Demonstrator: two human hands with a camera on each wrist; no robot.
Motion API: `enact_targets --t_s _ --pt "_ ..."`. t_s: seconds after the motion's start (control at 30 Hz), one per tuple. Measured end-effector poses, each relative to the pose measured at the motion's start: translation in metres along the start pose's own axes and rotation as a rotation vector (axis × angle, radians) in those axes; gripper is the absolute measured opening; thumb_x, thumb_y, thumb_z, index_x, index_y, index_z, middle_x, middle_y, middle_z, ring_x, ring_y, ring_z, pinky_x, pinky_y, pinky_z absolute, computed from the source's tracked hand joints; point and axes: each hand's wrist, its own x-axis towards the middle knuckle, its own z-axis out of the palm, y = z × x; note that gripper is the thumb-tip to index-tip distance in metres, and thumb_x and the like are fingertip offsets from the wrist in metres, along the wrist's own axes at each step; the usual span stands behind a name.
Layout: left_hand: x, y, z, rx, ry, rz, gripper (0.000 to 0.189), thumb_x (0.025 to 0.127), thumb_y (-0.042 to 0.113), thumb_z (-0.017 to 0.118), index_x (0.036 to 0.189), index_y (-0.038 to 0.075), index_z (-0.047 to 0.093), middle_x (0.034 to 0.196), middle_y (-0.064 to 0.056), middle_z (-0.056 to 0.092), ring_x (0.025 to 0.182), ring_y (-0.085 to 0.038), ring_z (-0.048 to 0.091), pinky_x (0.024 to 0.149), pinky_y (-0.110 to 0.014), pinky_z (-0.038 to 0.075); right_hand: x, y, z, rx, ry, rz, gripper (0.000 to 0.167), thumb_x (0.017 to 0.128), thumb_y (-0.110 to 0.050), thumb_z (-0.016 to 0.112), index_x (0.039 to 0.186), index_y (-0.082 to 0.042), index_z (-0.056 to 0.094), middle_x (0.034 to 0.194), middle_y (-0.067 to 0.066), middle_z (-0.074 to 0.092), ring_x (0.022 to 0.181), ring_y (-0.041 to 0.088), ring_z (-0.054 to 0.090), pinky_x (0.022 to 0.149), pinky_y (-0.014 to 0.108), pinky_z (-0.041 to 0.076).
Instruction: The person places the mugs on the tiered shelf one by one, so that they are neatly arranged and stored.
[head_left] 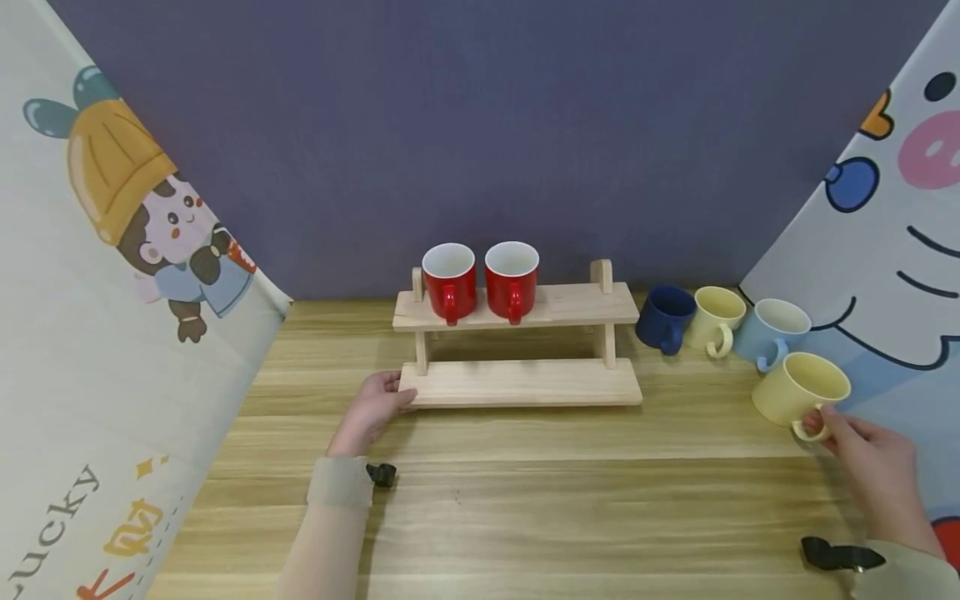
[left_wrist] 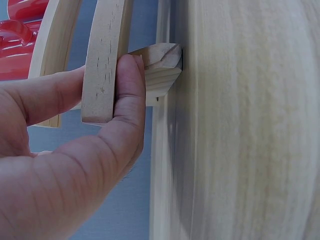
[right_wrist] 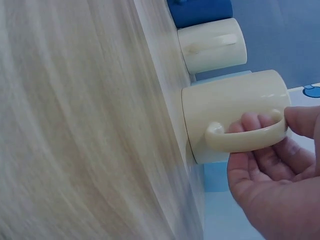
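Observation:
My left hand [head_left: 377, 407] pinches the left end of the lower board of a two-tier wooden rack [head_left: 517, 385]; in the left wrist view the thumb and fingers lie on either face of that board [left_wrist: 100, 85]. Far to the right, my right hand [head_left: 873, 458] grips the handle of a yellow mug [head_left: 795, 390], with fingers through the loop in the right wrist view. The mug's base [right_wrist: 187, 125] appears to be at the tabletop; whether it touches is hard to tell. Two red mugs [head_left: 450, 283] stand on the rack's upper board, handles toward me.
Behind the held mug stand a light blue mug [head_left: 772, 329], another yellow mug [head_left: 712, 321] and a dark blue mug [head_left: 663, 317], in a slanting row right of the rack. A dark blue wall [head_left: 510, 125] rises behind the wooden table [head_left: 525, 517]. Printed panels flank both sides.

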Motion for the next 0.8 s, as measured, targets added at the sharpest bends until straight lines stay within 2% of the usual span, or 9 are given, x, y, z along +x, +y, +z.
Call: enact_targets --t_s 0.17,0.23,0.33,0.4,0.47,0.53,0.6,0.8 --pt "0.0 -0.001 0.0 -0.001 0.003 -0.005 0.053 0.101 -0.005 0.058 0.146 -0.018 0.033 0.13 -0.032 0.053 0.109 -0.033 0.061 0.087 -0.037 0.059 0.003 0.003 0.003 0.017 0.005 -0.015 0.07 0.105 -0.045 0.051 0.138 0.018 0.049 0.074 -0.032 0.059 0.074 -0.014 0.049 0.054 0.011 0.048" --pt "0.0 0.0 0.0 0.0 0.003 -0.006 0.053 0.101 -0.005 0.058 0.146 -0.018 0.033 0.13 -0.032 0.053 0.109 -0.034 0.061 0.087 -0.037 0.059 0.004 0.004 0.004 0.032 0.01 -0.008 0.066 0.106 -0.043 0.052 0.134 0.016 0.055 0.075 -0.032 0.059 0.077 -0.011 0.049 0.055 0.011 0.047" --pt "-0.001 0.001 0.0 0.003 0.001 -0.001 0.052 0.101 -0.005 0.057 0.146 -0.018 0.033 0.132 -0.033 0.052 0.11 -0.034 0.06 0.088 -0.038 0.058 0.005 0.005 0.005 0.109 0.01 -0.007 0.044 0.105 -0.039 0.057 0.112 0.001 0.073 0.076 -0.028 0.062 0.079 -0.008 0.052 0.057 0.01 0.048" --pt "-0.002 0.001 0.0 0.002 0.001 0.001 0.053 0.102 -0.005 0.057 0.146 -0.018 0.033 0.132 -0.034 0.052 0.111 -0.035 0.06 0.09 -0.039 0.058 0.005 0.006 0.006 0.168 0.007 -0.02 0.028 0.103 -0.036 0.061 0.093 -0.015 0.076 0.076 -0.025 0.065 0.079 -0.009 0.054 0.058 0.008 0.049" --pt "-0.003 0.002 0.001 -0.001 0.004 0.001 0.053 0.102 -0.005 0.057 0.146 -0.018 0.033 0.132 -0.034 0.051 0.111 -0.035 0.059 0.091 -0.04 0.057 0.004 0.007 0.008 0.231 0.01 -0.025 0.025 0.102 -0.034 0.065 0.08 -0.027 0.073 0.075 -0.022 0.067 0.078 -0.009 0.055 0.059 0.007 0.049" --pt "-0.003 0.003 0.001 0.0 0.006 0.002 0.053 0.102 -0.005 0.057 0.146 -0.019 0.033 0.132 -0.034 0.051 0.111 -0.035 0.059 0.091 -0.041 0.057 0.002 0.008 0.01 0.314 0.009 -0.024 0.025 0.1 -0.033 0.067 0.077 -0.029 0.074 0.075 -0.018 0.069 0.076 -0.008 0.057 0.059 0.007 0.049" --pt "-0.004 0.003 0.001 0.001 0.008 0.001 0.052 0.102 -0.005 0.057 0.146 -0.019 0.033 0.132 -0.034 0.052 0.111 -0.035 0.06 0.092 -0.041 0.057 -0.001 0.007 0.013 0.401 0.012 -0.016 0.024 0.099 -0.031 0.069 0.076 -0.028 0.075 0.074 -0.015 0.07 0.076 -0.006 0.058 0.059 0.008 0.049" --pt "-0.006 0.005 0.001 0.008 0.007 0.004 0.052 0.102 -0.006 0.057 0.146 -0.019 0.032 0.132 -0.034 0.052 0.11 -0.035 0.06 0.093 -0.042 0.057 -0.013 -0.004 0.021 0.805 -0.032 -0.044 0.015 0.096 -0.014 0.073 0.086 -0.005 0.079 0.08 0.002 0.072 0.076 0.006 0.066 0.067 0.013 0.055"
